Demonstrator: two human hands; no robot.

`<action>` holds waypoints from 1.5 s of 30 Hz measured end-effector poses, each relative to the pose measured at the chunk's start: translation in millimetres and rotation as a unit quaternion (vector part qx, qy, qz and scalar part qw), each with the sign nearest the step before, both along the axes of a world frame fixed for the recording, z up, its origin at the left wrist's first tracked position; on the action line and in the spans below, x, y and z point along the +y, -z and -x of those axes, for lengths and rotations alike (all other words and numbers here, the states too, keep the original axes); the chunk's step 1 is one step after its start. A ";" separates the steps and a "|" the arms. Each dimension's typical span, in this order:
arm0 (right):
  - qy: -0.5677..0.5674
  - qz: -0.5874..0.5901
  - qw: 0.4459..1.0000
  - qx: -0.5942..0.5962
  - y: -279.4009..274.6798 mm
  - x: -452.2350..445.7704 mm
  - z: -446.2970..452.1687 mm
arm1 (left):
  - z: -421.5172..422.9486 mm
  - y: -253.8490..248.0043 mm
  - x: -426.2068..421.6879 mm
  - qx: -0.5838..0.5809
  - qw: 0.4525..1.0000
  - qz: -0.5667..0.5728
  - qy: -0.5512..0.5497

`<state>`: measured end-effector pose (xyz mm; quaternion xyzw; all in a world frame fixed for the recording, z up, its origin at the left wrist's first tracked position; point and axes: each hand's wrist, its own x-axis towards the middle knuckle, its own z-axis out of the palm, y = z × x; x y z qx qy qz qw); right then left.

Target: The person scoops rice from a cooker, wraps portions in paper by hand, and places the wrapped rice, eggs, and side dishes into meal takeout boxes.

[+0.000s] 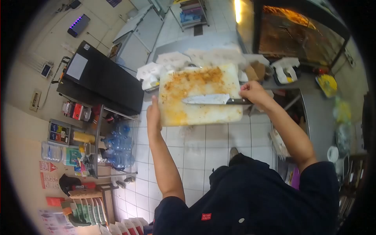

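Observation:
A white cutting board, smeared with orange-brown crumbs and stains, is held up in front of me over the tiled floor. My left hand grips its left edge, thumb pointing up along the side. At the right edge, my right hand is closed on the board. A kitchen knife lies flat across the board, blade to the left and dark handle under or beside my right fingers. Whether those fingers also pinch the handle is hidden.
Beyond the board, a metal counter carries several white paper boxes. At right is another counter with a yellow packet. A black cabinet and a rack with blue water bottles stand left.

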<state>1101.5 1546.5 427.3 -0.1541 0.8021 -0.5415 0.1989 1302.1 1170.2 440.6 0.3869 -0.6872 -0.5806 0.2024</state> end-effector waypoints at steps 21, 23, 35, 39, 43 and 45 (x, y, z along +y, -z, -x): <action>0.118 0.017 0.989 -0.085 70.4 -308.9 478.9 | 565.4 54.4 -355.9 -0.088 0.961 -0.126 0.231; 0.134 0.007 0.986 -0.101 99.2 -320.6 494.3 | 595.7 87.6 -371.2 -0.129 0.951 -0.160 0.230; 0.121 -0.140 0.957 -0.222 250.8 -329.9 486.5 | 606.6 240.6 -397.5 -0.289 0.841 -0.297 0.347; -0.228 -0.520 0.819 0.081 246.2 -333.3 500.8 | 612.2 224.7 -404.8 -0.364 0.781 -0.237 0.449; 0.105 -0.240 0.945 0.194 77.0 -324.2 412.5 | 605.5 157.6 -387.9 -0.226 0.884 -0.042 0.406; 0.082 0.020 0.969 0.231 -23.2 -290.6 326.2 | 579.7 65.0 -362.7 -0.140 0.873 0.006 0.467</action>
